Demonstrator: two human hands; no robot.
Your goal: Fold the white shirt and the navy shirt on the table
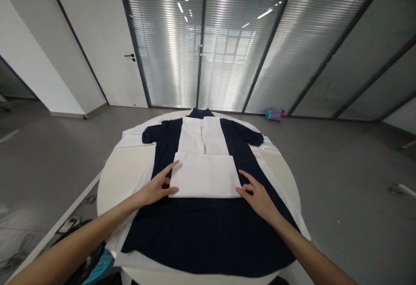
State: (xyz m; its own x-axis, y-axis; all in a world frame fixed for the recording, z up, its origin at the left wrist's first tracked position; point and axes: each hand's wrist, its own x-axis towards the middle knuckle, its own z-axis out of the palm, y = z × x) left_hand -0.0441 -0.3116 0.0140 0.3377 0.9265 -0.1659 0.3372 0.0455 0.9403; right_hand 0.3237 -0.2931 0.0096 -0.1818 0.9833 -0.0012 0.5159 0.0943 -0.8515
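Note:
A folded white garment (205,163) lies on top of a dark navy short-sleeved shirt (208,228) that is spread flat on a round white table (130,168). My left hand (156,186) rests at the folded garment's lower left corner, index finger stretched along its left edge, thumb touching the bottom edge. At the lower right corner lies my right hand (256,194), fingers extended and touching the fabric. Both hands lie flat and hold nothing.
More white cloth (136,140) lies under the navy shirt at both sides. A pink and teal bottle (274,114) lies on the grey floor by the glass wall. Dark items and a teal object (97,265) sit low at the table's left. A white door (107,59) stands behind.

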